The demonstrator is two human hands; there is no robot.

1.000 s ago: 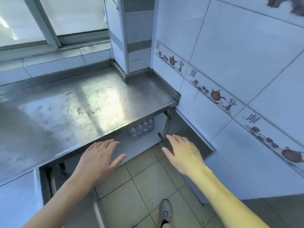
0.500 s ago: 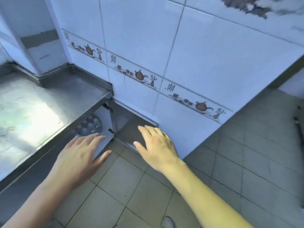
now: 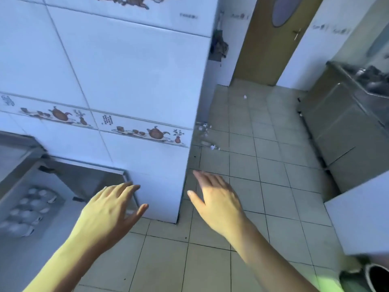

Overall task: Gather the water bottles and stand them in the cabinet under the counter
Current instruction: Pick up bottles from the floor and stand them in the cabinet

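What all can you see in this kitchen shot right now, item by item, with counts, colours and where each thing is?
Water bottles: several, blurred, pale caps, standing in the open cabinet, lower left.
Counter: one, steel, far left.
Tiled wall: white with a brown teapot band, centre.
Door: one, brown, far back.
Steel cabinet: one, grey, right.
Floor: pale tiles with white scraps.
Left hand: open, empty.
Right hand: open, empty.

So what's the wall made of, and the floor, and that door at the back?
The wall looks like glossy white ceramic tile: grout lines and a printed teapot border. The floor seems duller beige tile, with dark grout between squares. The door looks like brown wood or a wood-look panel; it is too blurred to be sure.
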